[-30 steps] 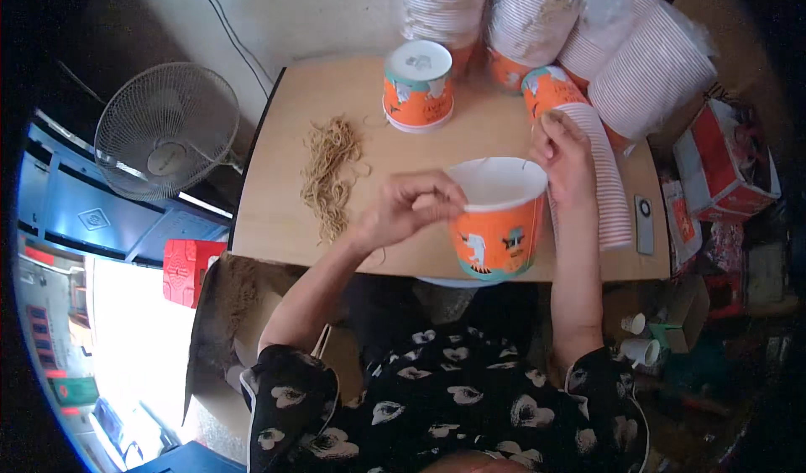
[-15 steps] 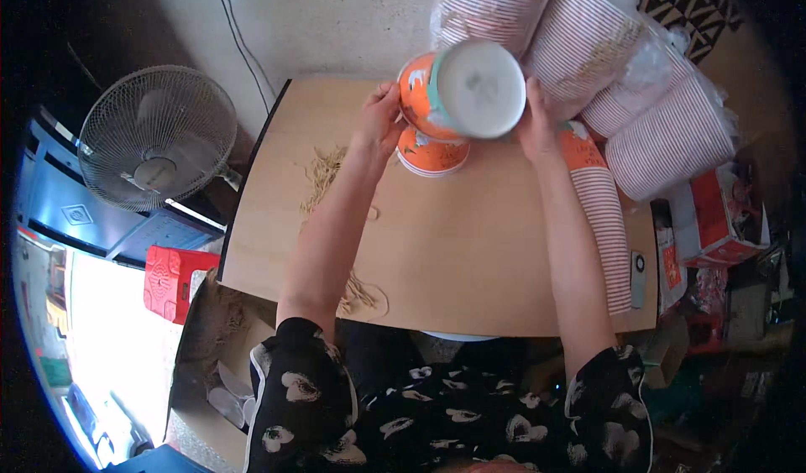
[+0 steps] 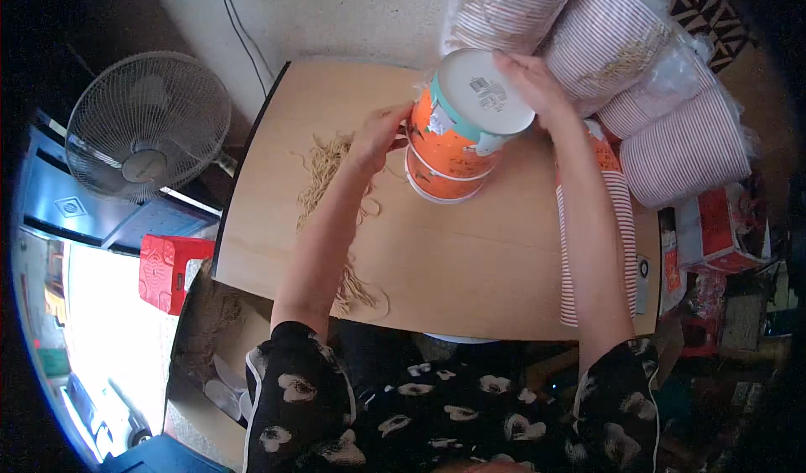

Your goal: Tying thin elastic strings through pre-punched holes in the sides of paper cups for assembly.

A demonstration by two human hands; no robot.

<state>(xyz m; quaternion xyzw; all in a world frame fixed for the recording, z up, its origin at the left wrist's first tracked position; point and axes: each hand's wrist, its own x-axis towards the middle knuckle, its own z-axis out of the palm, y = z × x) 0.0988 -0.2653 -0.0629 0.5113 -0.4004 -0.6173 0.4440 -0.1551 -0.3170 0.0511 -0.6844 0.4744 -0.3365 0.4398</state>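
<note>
Stacking an upturned orange paper tub [image 3: 466, 120] onto another orange tub [image 3: 441, 179] — the seating step, as I judge it.

Both hands grasp the upper tub, tilted with its white base up, over the far middle of the wooden table [image 3: 470, 271]; the left hand [image 3: 378, 137] curls round its side, the right hand [image 3: 533, 83] spreads over the base rim (fingers bent, not clenched); next it likely needs levelling and pressing down square — loose straw strands [image 3: 323, 175] lie just left; bagged striped cups [image 3: 638, 62] sit behind.
</note>
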